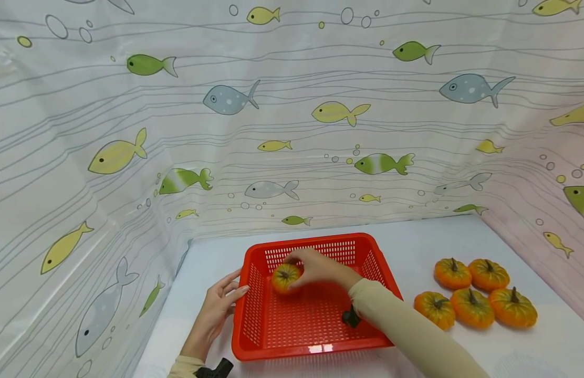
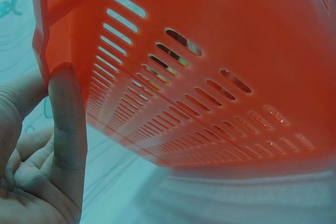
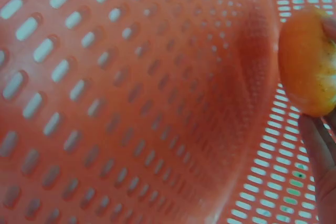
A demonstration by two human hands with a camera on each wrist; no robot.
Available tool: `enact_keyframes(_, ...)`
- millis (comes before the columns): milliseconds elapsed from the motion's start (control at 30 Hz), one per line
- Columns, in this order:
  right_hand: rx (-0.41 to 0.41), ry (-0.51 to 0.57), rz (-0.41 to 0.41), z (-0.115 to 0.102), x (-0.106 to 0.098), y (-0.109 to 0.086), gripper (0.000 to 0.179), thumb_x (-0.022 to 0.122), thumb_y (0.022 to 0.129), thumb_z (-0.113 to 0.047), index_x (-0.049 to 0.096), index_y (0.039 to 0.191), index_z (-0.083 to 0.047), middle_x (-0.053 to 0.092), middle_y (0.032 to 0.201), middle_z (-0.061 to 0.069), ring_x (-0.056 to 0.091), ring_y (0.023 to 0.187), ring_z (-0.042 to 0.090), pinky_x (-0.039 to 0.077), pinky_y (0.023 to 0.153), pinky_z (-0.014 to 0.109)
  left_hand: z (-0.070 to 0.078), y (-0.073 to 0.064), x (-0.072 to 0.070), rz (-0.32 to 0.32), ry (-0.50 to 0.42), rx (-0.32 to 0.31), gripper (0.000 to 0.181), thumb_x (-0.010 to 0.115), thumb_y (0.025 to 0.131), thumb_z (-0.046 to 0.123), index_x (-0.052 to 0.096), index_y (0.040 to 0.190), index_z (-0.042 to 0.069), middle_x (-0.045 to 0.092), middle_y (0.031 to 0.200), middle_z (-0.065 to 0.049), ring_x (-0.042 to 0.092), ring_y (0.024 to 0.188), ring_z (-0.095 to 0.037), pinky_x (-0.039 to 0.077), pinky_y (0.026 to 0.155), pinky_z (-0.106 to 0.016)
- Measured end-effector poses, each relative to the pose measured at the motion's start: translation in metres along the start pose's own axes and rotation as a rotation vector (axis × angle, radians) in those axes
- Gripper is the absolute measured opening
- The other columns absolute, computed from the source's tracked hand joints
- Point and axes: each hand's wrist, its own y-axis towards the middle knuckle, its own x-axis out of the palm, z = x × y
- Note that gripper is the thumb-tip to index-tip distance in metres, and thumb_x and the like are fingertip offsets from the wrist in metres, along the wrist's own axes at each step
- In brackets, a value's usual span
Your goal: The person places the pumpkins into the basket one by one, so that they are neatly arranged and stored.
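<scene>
A red plastic basket (image 1: 315,323) with slotted walls stands in front of the person. At its left rim, the left hand (image 1: 218,305) grips the edge between thumb and fingers; the left wrist view shows this pinch on the basket's rim (image 2: 59,30) from outside. Reaching in over the right side, the right hand (image 1: 317,269) holds a small orange pumpkin (image 1: 282,278) inside the basket, near its left wall. In the right wrist view the pumpkin (image 3: 302,61) shows at the right edge, fingers around it, partly cut off by the frame.
Several more small orange pumpkins (image 1: 472,308) sit in two rows on the white table (image 1: 415,236), right of the basket. A fish-patterned sheet (image 1: 292,147) hangs behind and along both sides of the table.
</scene>
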Motion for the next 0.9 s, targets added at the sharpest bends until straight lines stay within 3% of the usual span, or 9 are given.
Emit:
enact_keyframes(300, 0.02, 0.001, 0.014, 0.001, 0.008, 0.002, 0.059, 0.09, 0.079, -0.031, 0.068, 0.129, -0.009, 0.071, 0.126, 0.004, 0.063, 0.115, 0.017, 0.054, 0.101, 0.032, 0.0, 0.0, 0.0, 0.004, 0.008, 0.003, 0.061, 0.072, 0.098, 0.015, 0.046, 0.154, 0.013, 0.066, 0.093, 0.0, 0.073, 0.076, -0.013, 0.063, 0.066, -0.031)
enact_keyframes(900, -0.019, -0.063, 0.001, 0.002, 0.016, 0.004, 0.059, 0.089, 0.081, -0.035, 0.069, 0.13, -0.008, 0.073, 0.123, 0.002, 0.063, 0.11, 0.014, 0.055, 0.099, 0.028, -0.003, 0.002, -0.001, -0.008, 0.0, 0.008, 0.06, 0.07, 0.099, 0.014, 0.046, 0.154, 0.013, 0.068, 0.096, 0.001, 0.074, 0.078, -0.013, 0.063, 0.066, -0.031)
